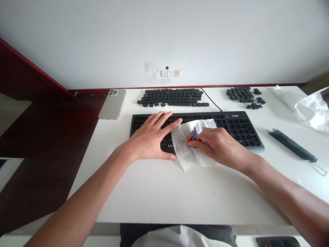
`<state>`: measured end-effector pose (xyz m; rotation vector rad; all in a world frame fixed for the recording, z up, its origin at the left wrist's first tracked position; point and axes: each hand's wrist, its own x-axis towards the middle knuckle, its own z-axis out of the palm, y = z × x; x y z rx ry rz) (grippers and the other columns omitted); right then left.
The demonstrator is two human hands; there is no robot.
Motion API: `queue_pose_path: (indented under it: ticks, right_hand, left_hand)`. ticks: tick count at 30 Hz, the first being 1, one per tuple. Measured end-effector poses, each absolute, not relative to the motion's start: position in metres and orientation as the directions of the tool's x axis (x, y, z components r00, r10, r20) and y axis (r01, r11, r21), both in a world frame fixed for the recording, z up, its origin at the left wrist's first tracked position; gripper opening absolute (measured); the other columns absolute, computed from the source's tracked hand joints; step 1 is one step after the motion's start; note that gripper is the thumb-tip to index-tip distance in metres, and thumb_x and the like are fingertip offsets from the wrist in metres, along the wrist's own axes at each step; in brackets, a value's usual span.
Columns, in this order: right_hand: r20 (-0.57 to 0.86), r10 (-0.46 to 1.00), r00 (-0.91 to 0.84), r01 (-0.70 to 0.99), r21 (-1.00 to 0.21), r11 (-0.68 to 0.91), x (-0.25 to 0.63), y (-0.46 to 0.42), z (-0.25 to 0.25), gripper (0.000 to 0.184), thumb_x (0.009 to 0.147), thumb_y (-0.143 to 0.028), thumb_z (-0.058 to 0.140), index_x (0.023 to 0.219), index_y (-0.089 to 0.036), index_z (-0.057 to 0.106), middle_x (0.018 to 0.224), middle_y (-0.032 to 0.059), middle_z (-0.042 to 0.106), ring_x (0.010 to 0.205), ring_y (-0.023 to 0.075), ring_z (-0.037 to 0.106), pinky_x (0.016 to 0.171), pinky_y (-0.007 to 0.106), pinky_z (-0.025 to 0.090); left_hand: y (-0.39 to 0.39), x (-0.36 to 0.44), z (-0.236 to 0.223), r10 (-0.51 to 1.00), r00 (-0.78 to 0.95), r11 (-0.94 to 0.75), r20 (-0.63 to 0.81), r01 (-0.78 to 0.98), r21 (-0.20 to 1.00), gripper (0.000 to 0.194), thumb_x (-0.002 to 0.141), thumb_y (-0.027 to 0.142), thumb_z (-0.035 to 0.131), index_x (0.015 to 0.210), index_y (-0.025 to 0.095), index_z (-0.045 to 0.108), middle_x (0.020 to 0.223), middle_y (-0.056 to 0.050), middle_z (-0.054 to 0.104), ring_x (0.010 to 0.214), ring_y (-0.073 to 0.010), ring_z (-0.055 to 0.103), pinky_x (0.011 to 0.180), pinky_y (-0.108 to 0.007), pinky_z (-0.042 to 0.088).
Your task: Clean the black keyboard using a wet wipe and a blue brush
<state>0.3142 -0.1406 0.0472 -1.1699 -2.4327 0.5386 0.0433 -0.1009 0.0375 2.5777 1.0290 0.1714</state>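
Observation:
A black keyboard (241, 120) with its keycaps off lies across the white desk, bare key sockets showing. My left hand (151, 137) rests spread on its left part, fingers apart and holding nothing. Over the keyboard's middle and front edge lies a white tissue (185, 154). My right hand (218, 142) is closed around a small blue brush (196, 132), its white bristles pointing up, and presses on the tissue. Whether the fingers also pinch the tissue is hard to see.
Loose black keycaps (177, 96) are laid in rows behind the keyboard, with another group (240, 94) at the back right. A phone (113, 104) lies at the left. On the right are a dark elongated tool (293, 145) and a clear plastic bag (312, 109).

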Motion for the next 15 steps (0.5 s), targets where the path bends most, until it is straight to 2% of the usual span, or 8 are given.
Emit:
queue_pose_path:
  ticks: [2,9,13,15]
  right_hand:
    - [0.167,0.81,-0.563,0.648,-0.518,0.558,0.3129,-0.1416,0.0442,0.03,0.108,-0.032,0.054,0.09,-0.017,0.072,0.082,0.0062,0.074,0.066,0.0179,0.064,0.059,0.033,0.044]
    - [0.167,0.818,-0.55,0.627,-0.564,0.537,0.3148,-0.1401,0.0408,0.028,0.107,-0.033,0.055,0.091,-0.017,0.072,0.082,0.0055,0.075,0.067,0.0173,0.065,0.062,0.032,0.047]
    - [0.114,0.846,-0.52,0.577,-0.684,0.447,0.316,-0.138,0.0434,0.023,0.106,-0.033,0.058,0.098,-0.017,0.073,0.079,0.0013,0.075,0.061,0.0134,0.062,0.061,0.029,0.047]
    - [0.087,0.853,-0.515,0.574,-0.705,0.418,0.3154,-0.1374,0.0449,0.022,0.106,-0.031,0.058,0.099,-0.017,0.073,0.079,0.0008,0.075,0.06,0.0127,0.062,0.061,0.028,0.046]
  left_hand:
    - [-0.1007,0.0434,0.0372,0.686,0.727,-0.671,-0.021,0.644,0.366,0.118,0.073,0.074,0.08,0.169,0.037,0.023,0.179,-0.006,0.015,0.164,-0.0396,0.013,0.133,-0.056,0.014]
    - [-0.1008,0.0441,0.0379,0.688,0.726,-0.67,-0.02,0.645,0.368,0.118,0.072,0.072,0.082,0.169,0.037,0.024,0.179,-0.006,0.016,0.164,-0.0413,0.014,0.133,-0.058,0.015]
    - [-0.1008,0.0437,0.0374,0.689,0.724,-0.672,-0.025,0.652,0.353,0.117,0.073,0.073,0.08,0.169,0.038,0.023,0.179,-0.005,0.015,0.164,-0.0405,0.014,0.133,-0.058,0.015]
    - [-0.1007,0.0435,0.037,0.688,0.726,-0.674,-0.024,0.65,0.351,0.117,0.074,0.074,0.08,0.169,0.038,0.022,0.179,-0.005,0.015,0.164,-0.0403,0.014,0.133,-0.058,0.015]
